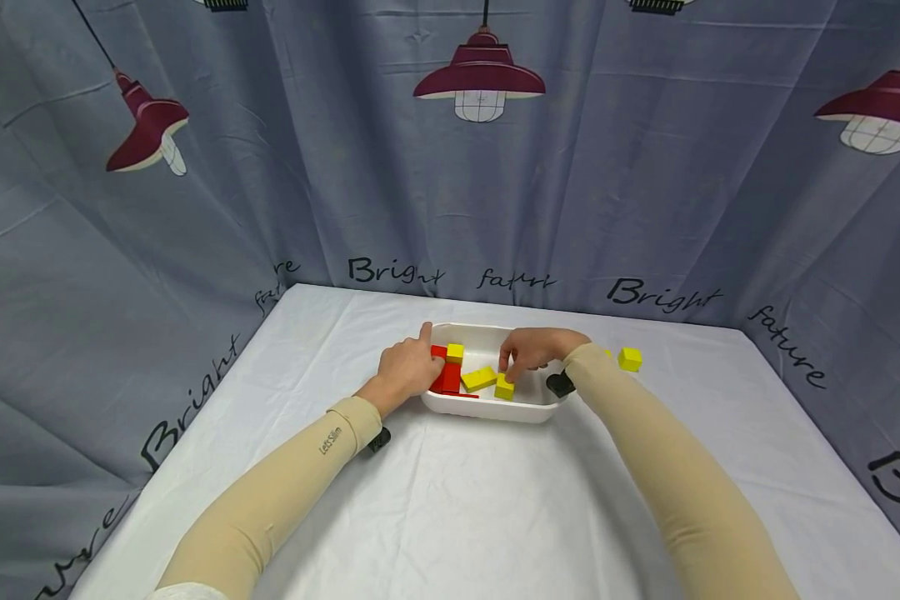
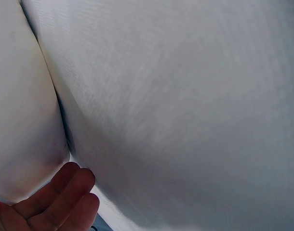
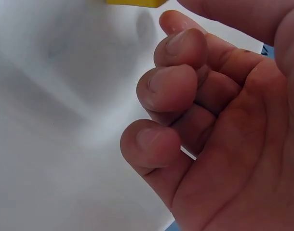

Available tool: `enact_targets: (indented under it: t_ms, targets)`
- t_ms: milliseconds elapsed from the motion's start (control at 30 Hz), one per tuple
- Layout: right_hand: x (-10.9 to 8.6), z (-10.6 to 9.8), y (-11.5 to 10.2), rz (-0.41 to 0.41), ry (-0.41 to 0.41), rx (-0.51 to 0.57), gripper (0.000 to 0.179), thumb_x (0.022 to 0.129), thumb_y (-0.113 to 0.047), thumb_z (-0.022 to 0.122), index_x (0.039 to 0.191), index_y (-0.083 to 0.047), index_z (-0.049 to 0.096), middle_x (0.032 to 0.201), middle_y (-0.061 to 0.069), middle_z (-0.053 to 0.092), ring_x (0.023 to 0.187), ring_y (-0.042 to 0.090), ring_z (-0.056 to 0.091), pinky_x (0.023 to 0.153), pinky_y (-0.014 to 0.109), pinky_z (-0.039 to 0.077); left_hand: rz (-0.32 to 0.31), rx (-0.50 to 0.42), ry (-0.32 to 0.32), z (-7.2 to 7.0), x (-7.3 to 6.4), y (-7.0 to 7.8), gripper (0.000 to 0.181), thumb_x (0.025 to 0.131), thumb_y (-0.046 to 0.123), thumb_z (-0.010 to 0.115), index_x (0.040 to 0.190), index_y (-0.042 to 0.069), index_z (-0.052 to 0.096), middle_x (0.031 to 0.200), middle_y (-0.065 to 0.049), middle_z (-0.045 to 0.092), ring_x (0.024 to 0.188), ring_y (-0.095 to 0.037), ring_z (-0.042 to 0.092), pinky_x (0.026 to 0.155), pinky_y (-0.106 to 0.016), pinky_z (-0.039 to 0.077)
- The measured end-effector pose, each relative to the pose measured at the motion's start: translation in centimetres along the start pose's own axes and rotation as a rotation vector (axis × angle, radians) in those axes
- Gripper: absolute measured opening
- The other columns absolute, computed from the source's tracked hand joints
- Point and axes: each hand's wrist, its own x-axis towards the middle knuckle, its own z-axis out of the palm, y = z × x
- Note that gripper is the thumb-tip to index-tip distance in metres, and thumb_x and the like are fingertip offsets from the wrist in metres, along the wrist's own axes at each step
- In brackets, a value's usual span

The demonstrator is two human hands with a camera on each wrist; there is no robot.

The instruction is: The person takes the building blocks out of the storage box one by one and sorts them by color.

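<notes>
A white tray point(image 1: 487, 412) holds red and yellow blocks. My left hand point(image 1: 408, 367) grips its left end, the thumb over the rim beside a red block point(image 1: 451, 377). In the left wrist view, the curled fingers point(image 2: 72, 197) lie against the tray's outer wall. My right hand point(image 1: 531, 348) reaches down inside and pinches the top of a small yellow block point(image 1: 504, 388). In the right wrist view, part of that block point(image 3: 135, 2) shows at the top edge; the thumb tip is out of frame.
Within the tray, a longer yellow block point(image 1: 479, 379) lies in the middle and a yellow cube point(image 1: 455, 352) sits by the red blocks. Outside, another yellow cube point(image 1: 630, 359) stands right of the tray, with one more partly behind the right sleeve. A grey curtain point(image 1: 607, 192) surrounds the white table point(image 1: 450, 517).
</notes>
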Motion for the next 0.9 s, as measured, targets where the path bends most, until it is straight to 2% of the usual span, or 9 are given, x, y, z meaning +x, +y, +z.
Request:
enact_targets:
  t_ms: [333,600,900]
  targets:
    - [0.3,-0.5,0.5,0.028,0.047,0.014,0.020,0.094,-0.026,0.069,0.111,-0.017,0.066,0.088,0.001,0.054,0.058,0.012,0.041,0.053,0.023,0.033,-0.003,-0.002,0.003,0.0,0.1,0.0,0.071,0.098,0.036,0.049,0.159,0.009,0.024,0.115,-0.015,0.072,0.086,-0.027,0.068,0.078,-0.043,0.057]
    - [1.1,-0.3,1.1,-0.006,0.095,0.015,0.025,0.097,-0.029,0.065,0.116,-0.013,0.064,0.081,-0.001,0.051,0.056,0.011,0.040,0.053,0.023,0.034,-0.015,-0.006,-0.004,0.1,0.0,0.1,0.071,0.099,0.036,0.049,0.159,0.009,0.024,0.113,-0.014,0.072,0.081,-0.025,0.067,0.077,-0.042,0.057]
    - [1.6,0.2,1.3,-0.012,0.152,0.030,0.029,0.098,-0.033,0.063,0.116,-0.011,0.066,0.082,0.000,0.056,0.060,0.012,0.046,0.055,0.024,0.038,-0.011,-0.003,0.005,0.2,0.0,0.1,0.071,0.099,0.036,0.049,0.159,0.009,0.024,0.115,-0.014,0.072,0.083,-0.026,0.068,0.078,-0.043,0.057]
